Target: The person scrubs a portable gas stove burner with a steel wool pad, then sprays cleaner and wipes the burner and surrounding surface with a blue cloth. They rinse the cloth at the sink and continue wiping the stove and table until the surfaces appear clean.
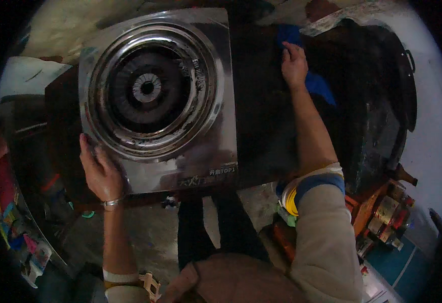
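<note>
A single-burner gas stove (226,125) with a shiny metal top sits on a dark tabletop (262,151) before me. Its round burner (147,88) lies inside a wide metal drip ring (202,125) with dark stains. My left hand (103,178) grips the stove at its near left corner, the fingers along the left edge. To the right of the stove, my right hand (295,66) is on a blue cloth (321,87), fingers bent over it. Blue fabric shows both beyond and below that hand; the fingertips' exact hold is partly hidden.
A large dark pan-like object (408,94) stands at the right rim. Several bottles and jars (387,216) crowd a wooden surface at lower right, near a brown bottle (406,175). A yellow-and-white round item (291,200) is beside my right sleeve. Colourful packets (24,238) lie at left.
</note>
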Action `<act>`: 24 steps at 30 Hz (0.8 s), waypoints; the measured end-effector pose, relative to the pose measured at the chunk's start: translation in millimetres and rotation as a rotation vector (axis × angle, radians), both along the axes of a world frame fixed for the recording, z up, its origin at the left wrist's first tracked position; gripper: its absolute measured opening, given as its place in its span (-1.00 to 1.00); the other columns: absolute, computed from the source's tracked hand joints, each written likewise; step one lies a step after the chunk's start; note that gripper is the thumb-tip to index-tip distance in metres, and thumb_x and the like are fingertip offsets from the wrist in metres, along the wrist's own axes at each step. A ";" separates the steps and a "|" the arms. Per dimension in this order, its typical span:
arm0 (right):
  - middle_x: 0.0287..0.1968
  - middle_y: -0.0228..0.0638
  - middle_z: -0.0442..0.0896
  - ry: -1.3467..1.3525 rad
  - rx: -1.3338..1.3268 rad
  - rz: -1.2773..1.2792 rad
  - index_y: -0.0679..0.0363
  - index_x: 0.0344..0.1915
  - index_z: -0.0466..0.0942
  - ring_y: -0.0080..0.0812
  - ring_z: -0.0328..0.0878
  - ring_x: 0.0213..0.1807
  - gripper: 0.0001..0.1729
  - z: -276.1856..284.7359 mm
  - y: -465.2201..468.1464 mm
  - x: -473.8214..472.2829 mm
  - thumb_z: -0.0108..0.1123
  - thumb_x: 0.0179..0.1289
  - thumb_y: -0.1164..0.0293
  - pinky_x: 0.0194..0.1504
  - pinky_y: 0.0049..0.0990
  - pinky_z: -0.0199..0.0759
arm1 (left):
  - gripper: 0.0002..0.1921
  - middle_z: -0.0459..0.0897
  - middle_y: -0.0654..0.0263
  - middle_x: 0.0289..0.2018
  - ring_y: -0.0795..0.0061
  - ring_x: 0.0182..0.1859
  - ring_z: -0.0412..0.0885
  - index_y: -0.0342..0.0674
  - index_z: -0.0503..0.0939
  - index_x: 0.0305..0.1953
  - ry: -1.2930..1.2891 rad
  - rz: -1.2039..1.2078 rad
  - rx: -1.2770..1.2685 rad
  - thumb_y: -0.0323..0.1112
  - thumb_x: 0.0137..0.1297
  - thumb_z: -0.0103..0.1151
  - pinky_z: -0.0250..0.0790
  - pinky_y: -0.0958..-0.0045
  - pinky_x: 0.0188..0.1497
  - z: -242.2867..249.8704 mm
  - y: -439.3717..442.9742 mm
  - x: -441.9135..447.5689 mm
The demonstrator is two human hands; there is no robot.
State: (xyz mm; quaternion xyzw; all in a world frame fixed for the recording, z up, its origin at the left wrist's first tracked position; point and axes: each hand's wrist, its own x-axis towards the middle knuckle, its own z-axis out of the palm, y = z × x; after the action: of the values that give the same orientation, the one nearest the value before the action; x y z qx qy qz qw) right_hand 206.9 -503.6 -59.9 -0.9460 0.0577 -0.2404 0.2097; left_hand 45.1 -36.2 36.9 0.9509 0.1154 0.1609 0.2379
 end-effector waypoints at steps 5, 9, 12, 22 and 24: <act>-0.06 -0.17 0.54 0.010 -0.074 -0.217 0.08 -0.08 0.56 -0.07 0.46 -0.02 -0.72 11.6 -17.6 -108.1 0.07 0.18 0.45 -0.01 -0.28 0.37 | -0.54 0.43 0.06 0.08 0.03 0.05 0.45 -0.19 0.23 0.25 0.043 0.025 0.000 -0.24 0.36 -0.11 0.33 0.20 0.01 7.4 1.0 -4.1; -0.01 -0.11 0.47 0.076 -0.184 -0.350 0.11 -0.01 0.49 -0.03 0.39 0.03 -0.64 8.4 2.9 -229.6 0.06 0.14 0.49 0.03 -0.23 0.31 | -0.51 0.42 0.06 0.09 0.02 0.04 0.45 -0.17 0.21 0.26 0.108 0.066 -0.019 -0.23 0.32 -0.10 0.37 0.15 -0.02 6.2 1.0 -4.9; -0.04 -0.10 0.44 0.104 -0.190 -0.213 0.16 -0.03 0.50 -0.06 0.37 0.03 -0.61 -5.1 61.5 -280.9 0.09 0.07 0.52 0.07 -0.26 0.25 | -0.51 0.42 0.05 0.09 0.02 0.04 0.46 -0.16 0.23 0.24 0.067 0.065 -0.016 -0.20 0.31 -0.10 0.38 0.15 -0.03 3.7 1.0 -2.5; 0.00 -0.01 0.45 0.249 0.031 -0.081 0.34 0.01 0.42 -0.03 0.32 0.08 -0.61 8.3 221.4 -330.9 0.07 0.17 0.45 0.16 -0.20 0.17 | -0.50 0.52 0.09 -0.11 0.06 -0.18 0.56 -0.16 0.28 0.17 0.029 0.105 0.011 -0.22 0.20 0.05 0.49 0.12 -0.29 8.1 3.2 -11.3; 0.04 0.09 0.40 0.160 0.235 0.080 0.32 0.02 0.42 -0.01 0.30 0.07 -0.61 9.4 210.5 -344.2 0.06 0.25 0.34 0.13 -0.19 0.17 | -0.56 0.53 0.07 -0.15 0.12 -0.18 0.57 -0.19 0.35 0.12 0.060 0.137 0.107 -0.22 0.21 -0.01 0.51 0.15 -0.26 11.8 1.3 -14.6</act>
State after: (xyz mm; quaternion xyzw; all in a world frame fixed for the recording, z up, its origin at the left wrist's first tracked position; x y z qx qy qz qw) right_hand -137.3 -293.1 -50.5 -0.9327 0.0640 -0.1471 0.3230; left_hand 30.5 -34.9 48.7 0.9566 0.1782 0.1541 0.1715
